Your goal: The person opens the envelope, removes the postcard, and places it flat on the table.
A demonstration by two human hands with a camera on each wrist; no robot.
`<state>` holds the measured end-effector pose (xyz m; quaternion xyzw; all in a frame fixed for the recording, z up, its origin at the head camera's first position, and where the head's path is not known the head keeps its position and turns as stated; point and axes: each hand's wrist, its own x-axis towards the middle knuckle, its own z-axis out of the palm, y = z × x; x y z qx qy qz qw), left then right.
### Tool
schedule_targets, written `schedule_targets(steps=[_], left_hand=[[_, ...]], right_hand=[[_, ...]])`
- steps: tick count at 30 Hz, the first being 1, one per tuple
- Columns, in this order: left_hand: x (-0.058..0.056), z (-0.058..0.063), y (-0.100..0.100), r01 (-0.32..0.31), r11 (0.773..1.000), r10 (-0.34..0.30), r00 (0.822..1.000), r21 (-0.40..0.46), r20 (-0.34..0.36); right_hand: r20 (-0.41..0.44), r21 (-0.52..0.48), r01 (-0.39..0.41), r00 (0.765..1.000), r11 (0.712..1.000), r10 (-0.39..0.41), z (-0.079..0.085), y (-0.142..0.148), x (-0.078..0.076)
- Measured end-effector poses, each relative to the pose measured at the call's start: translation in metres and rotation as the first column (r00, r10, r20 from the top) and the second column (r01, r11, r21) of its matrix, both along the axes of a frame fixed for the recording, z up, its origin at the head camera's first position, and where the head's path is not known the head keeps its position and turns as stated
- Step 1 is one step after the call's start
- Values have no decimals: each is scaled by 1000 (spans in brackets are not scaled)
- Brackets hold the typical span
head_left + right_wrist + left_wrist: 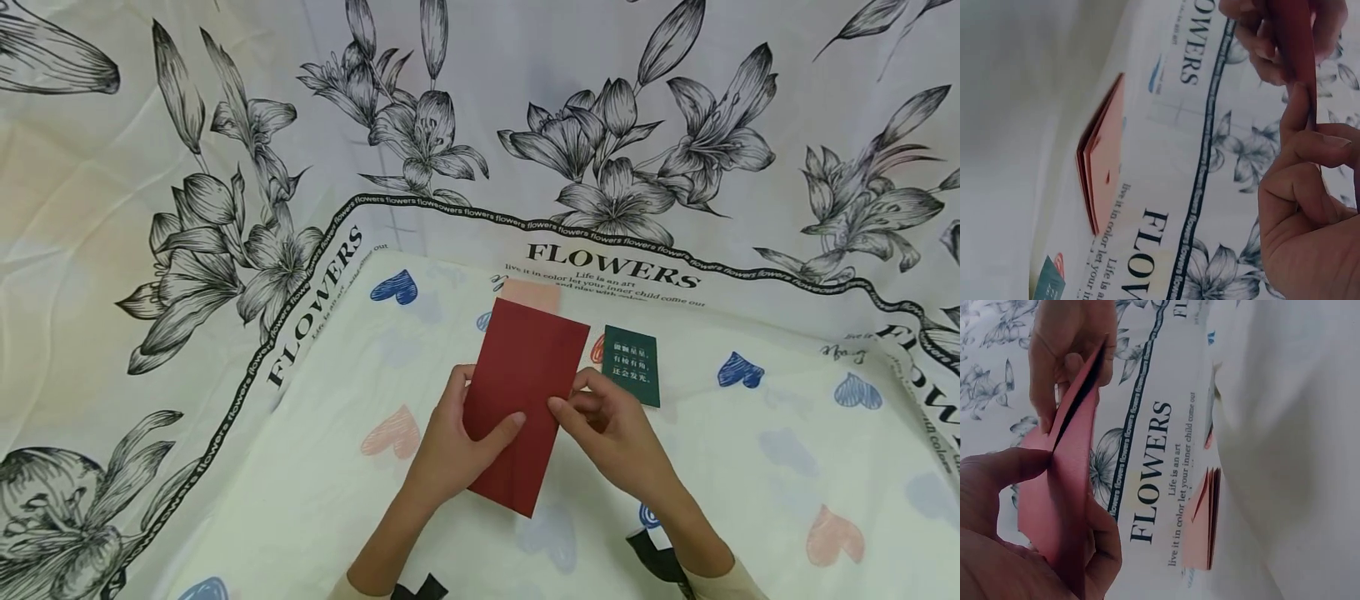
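Note:
A red paper envelope [528,354] is held up over the table by both hands. My left hand [457,450] grips its left side, thumb lying across the front and fingers behind. With thumb and fingers, my right hand [615,433] pinches the right edge. In the left wrist view, a dark slit parts the two layers of the envelope [1066,500] along one edge. Beyond the envelope lies a stack of folded pink paper [534,292], partly hidden in the head view; its layers show in the right wrist view. What is inside the envelope is hidden.
A dark green card [632,367] with white writing lies just beyond my right hand. The white tablecloth [300,475] bears printed hearts. Behind it hangs a cloth [480,108] with black flower drawings and a FLOWERS border.

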<state>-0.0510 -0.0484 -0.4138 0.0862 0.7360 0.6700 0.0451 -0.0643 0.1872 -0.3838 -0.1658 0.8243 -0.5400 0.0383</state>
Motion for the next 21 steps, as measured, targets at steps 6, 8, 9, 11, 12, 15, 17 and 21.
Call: schedule_targets(steps=[6, 8, 9, 11, 12, 15, 17, 21], left_hand=[[0, -1, -12, -14, 1000, 12, 997, 20, 71], [1, -3, -15, -20, 1000, 19, 997, 11, 76], [1, -3, -17, -24, 1000, 24, 997, 3, 77], [1, -4, -21, -33, 999, 35, 996, -22, 77], [1, -4, -23, -40, 998, 43, 996, -39, 75], [-2, -6, -33, -72, 991, 80, 994, -114, 70], [-4, -9, -41, -99, 981, 111, 992, -167, 66], [-10, -16, -54, -141, 952, 163, 985, -272, 60]], right_hand=[[10, 25, -17, 1000, 1000, 17, -7, -13, 0], [32, 26, -26, 999, 999, 25, -9, -16, 0], [45, 30, -30, 999, 999, 29, -9, -17, -1], [65, 51, -44, 997, 998, 41, -11, -18, -2], [71, 64, -50, 996, 997, 46, -11, -18, -3], [92, 106, -56, 995, 993, 47, -12, -15, -5], [104, 118, -46, 994, 992, 34, -12, -10, -7], [125, 116, -14, 992, 993, -1, -13, 3, -10]])
